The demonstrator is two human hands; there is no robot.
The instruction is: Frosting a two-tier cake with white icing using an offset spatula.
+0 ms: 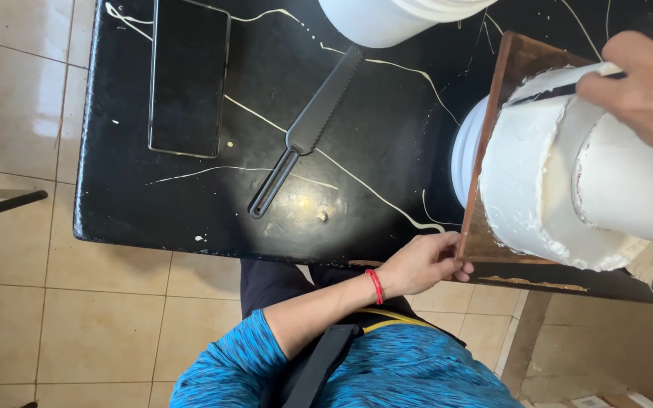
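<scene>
Left hand [423, 264] closed on near corner of wooden board [493, 143] under white frosted cake [553, 174]. Right hand [644, 83] gripping dark scraper [561, 91] against cake top. Black serrated knife [307, 128] lying left of cake – on black worktop [387, 151].

The left hand [423, 264] reaches forward from a bare forearm that comes out of a blue sleeve, a red band around the wrist, palm turned down and fingers curled in a pinch with the thumb on top. The right hand [644, 83] enters from the upper right edge, only its back and knuckles showing, fingers bent and closed in a grip, a ring on one finger.
</scene>
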